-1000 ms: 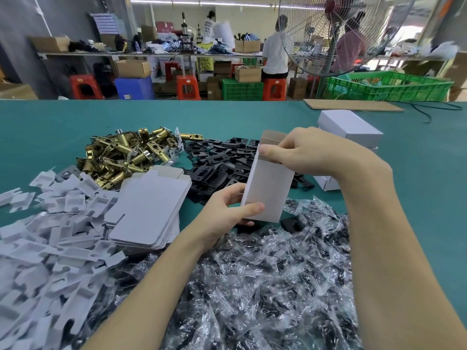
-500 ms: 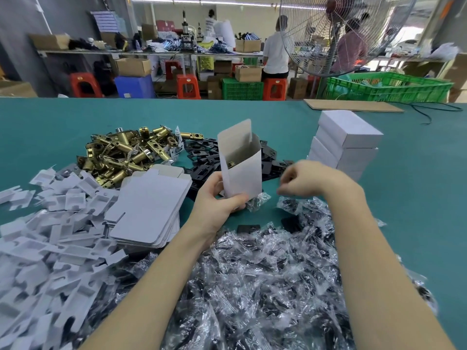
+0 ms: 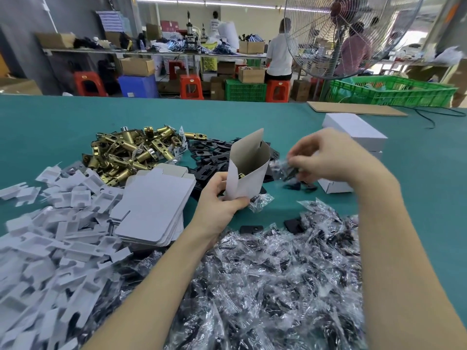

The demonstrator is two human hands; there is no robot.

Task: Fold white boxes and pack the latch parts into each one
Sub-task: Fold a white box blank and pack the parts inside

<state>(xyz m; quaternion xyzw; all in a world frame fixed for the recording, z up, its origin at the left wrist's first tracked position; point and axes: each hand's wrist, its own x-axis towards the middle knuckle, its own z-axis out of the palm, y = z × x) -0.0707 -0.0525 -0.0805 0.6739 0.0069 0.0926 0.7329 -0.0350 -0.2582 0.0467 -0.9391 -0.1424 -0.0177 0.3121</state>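
My left hand (image 3: 219, 198) grips the bottom of an upright white box (image 3: 246, 173), its top flap open and a brass part showing inside. Just right of the box mouth, my right hand (image 3: 326, 157) pinches a small clear bag of black parts (image 3: 285, 169), blurred by motion. A pile of brass latches (image 3: 129, 152) lies at the back left, with black plates (image 3: 214, 154) beside it. A stack of flat white box blanks (image 3: 154, 205) sits left of my left hand. Bagged parts (image 3: 265, 286) cover the near table.
White plastic inserts (image 3: 43, 243) are heaped at the near left. Finished white boxes (image 3: 356, 132) are stacked at the right, behind my right hand. A cardboard sheet (image 3: 353, 108), a green crate (image 3: 394, 90) and a fan (image 3: 348, 34) stand at the table's far edge. People work beyond.
My right hand left the box top, dipped to the bag pile, and has now risen with a bag toward the box mouth. The box flap went from closed to open.
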